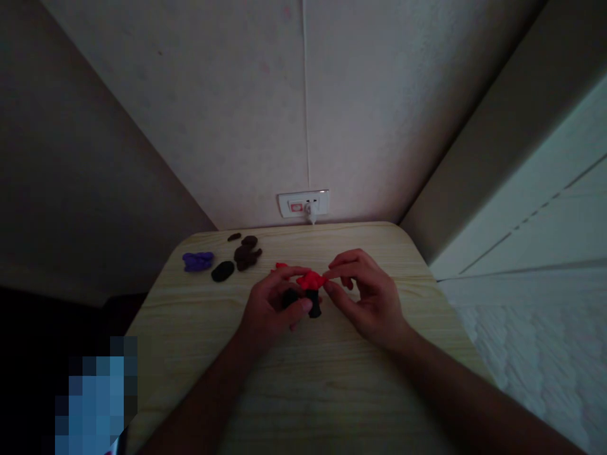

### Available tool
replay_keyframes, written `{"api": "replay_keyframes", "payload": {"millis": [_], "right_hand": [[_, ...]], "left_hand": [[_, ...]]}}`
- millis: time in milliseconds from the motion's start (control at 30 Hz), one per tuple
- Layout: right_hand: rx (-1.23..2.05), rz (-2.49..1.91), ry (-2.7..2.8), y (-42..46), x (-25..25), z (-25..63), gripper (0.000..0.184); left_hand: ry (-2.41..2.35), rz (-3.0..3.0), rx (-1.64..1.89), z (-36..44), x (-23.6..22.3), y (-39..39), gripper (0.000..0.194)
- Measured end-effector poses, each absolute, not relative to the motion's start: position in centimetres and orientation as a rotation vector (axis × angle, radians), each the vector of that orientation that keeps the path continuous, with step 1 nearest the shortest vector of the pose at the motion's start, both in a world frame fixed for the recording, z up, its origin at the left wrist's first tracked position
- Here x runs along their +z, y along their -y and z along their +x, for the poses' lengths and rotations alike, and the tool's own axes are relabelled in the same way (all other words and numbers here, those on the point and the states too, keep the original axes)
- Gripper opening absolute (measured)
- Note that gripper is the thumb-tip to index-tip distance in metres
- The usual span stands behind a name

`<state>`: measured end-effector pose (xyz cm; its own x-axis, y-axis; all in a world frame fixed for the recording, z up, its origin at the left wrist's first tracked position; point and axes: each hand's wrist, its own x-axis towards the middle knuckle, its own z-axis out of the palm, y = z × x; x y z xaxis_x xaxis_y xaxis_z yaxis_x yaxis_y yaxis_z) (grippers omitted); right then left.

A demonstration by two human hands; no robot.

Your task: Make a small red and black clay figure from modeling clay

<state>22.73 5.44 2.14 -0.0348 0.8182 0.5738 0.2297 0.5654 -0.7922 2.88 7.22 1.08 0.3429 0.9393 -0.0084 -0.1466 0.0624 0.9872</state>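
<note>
My left hand (pixel 268 304) is closed around a small figure that looks like modelling clay. Its black lower part (pixel 313 306) points down between my thumb and fingers, and a red lumpy top (pixel 312 280) sits above it. Another black lump shows inside the left palm, partly covered by the thumb. From the right, my right hand (pixel 367 294) pinches the edge of the red top between thumb and forefinger, its other fingers curled loosely. Behind the left fingers lies another bit of red clay (pixel 281 265), mostly hidden.
On the wooden table (pixel 284 385), at the back left, lie a purple clay lump (pixel 198 261), a flat black oval (pixel 222 272) and several brown pieces (pixel 245 256). A wall socket (pixel 303 203) with a white plug is just beyond the table's back edge. A pixelated patch covers the lower left.
</note>
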Motion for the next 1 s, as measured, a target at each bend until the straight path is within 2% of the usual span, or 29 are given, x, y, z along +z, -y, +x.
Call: {"api": "replay_keyframes", "payload": {"millis": [467,767,1000], "right_hand": [[0.436,-0.99,1.678,-5.09,2.26,22.73,0.011],[0.592,-0.995,1.589,-5.17,2.15,22.75,0.012],[0.724,-0.959,1.517,-5.52,2.05,22.51,0.02]], "left_hand": [[-0.863,1.27,0.974,2.82,0.94,-7.19,0.046],[-0.838,1.316,0.982,2.66,0.8,-7.25,0.043],[-0.789,1.402,0.992,2.61,1.06,-7.21,0.039]]}}
